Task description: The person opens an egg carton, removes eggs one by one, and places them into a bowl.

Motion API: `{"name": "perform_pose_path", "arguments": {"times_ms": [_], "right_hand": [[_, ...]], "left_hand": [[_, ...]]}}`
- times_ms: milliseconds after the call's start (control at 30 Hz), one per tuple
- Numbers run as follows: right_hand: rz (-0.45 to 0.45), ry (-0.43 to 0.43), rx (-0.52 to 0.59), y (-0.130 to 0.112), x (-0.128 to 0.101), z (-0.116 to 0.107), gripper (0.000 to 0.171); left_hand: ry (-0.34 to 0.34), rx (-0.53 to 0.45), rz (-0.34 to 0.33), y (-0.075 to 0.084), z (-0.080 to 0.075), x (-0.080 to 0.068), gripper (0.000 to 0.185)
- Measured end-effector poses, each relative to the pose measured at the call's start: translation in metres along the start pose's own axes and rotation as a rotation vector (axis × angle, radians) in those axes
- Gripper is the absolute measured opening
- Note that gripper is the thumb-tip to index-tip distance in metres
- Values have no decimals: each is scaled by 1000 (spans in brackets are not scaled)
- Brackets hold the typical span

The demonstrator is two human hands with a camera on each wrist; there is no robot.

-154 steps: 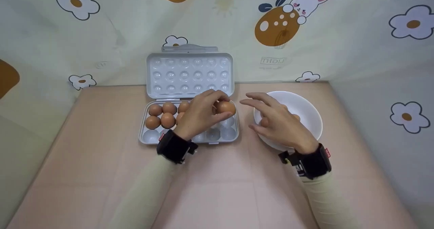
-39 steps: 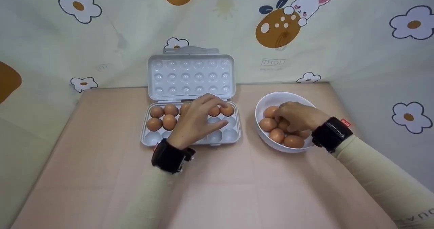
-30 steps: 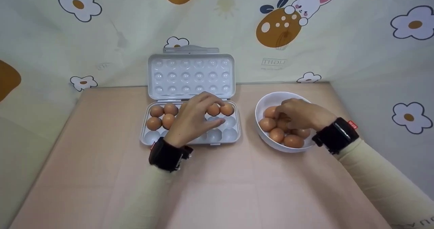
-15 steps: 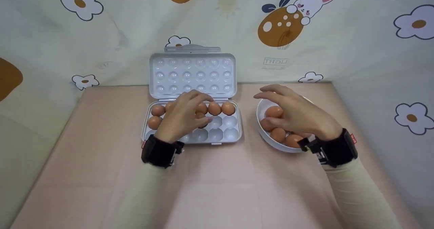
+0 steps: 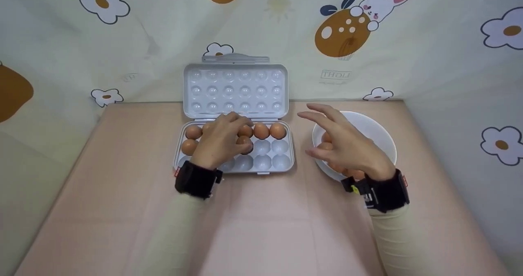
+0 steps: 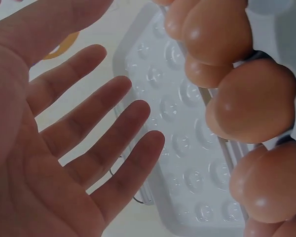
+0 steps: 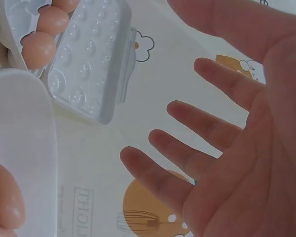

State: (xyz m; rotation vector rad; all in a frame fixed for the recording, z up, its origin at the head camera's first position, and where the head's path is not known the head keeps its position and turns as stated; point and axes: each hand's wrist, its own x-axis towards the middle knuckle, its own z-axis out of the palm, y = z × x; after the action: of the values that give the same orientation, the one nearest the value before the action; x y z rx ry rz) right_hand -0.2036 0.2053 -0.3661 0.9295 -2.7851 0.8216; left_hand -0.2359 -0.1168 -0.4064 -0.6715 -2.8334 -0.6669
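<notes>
A grey egg tray [image 5: 270,162] lies open with its dimpled lid [image 5: 236,90] standing against the backdrop. Brown eggs fill its back row [image 5: 260,131] and part of the middle row. My left hand [image 5: 220,139] hovers flat over the tray's left half, fingers straight and empty in the left wrist view [image 6: 89,148], with one egg [image 5: 245,144] just by its thumb. My right hand [image 5: 345,147] floats above the left side of the white bowl [image 5: 378,126], fingers spread, palm bare [image 7: 227,143]. Several eggs [image 5: 326,137] lie in the bowl, partly hidden by that hand.
The tray and bowl sit at the back of a pink tabletop [image 5: 261,227]. A cloth backdrop printed with flowers and a rabbit [image 5: 367,6] closes off the back and both sides. Black bands wrap both wrists.
My right hand has lifted out of the bowl, opened empty and drifted left. My left hand has slid left over the tray, and an egg now shows in the middle row beside it.
</notes>
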Motion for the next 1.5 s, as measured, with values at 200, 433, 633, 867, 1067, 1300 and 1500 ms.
{"name": "perform_pose_path", "arguments": {"times_ms": [200,433,633,867,1067,1300,1500], "right_hand": [[48,-16,0,5,-2,8,83],[40,-5,-34,5,-2,12,82],[52,-23,-7,6,-1,16,83],[79,-53,13,5,-1,18,82],[95,-62,18,5,-2,18,82],[67,-47,18,6,-2,18,79],[33,-15,4,6,-2,18,80]], "left_hand": [[-37,23,-56,1,14,3,31],[-55,20,-60,2,26,4,25],[-4,53,12,1,33,4,23],[61,138,31,-1,40,5,17],[68,155,38,1,41,7,16],[36,103,44,4,33,5,24],[9,36,33,7,24,5,29]]}}
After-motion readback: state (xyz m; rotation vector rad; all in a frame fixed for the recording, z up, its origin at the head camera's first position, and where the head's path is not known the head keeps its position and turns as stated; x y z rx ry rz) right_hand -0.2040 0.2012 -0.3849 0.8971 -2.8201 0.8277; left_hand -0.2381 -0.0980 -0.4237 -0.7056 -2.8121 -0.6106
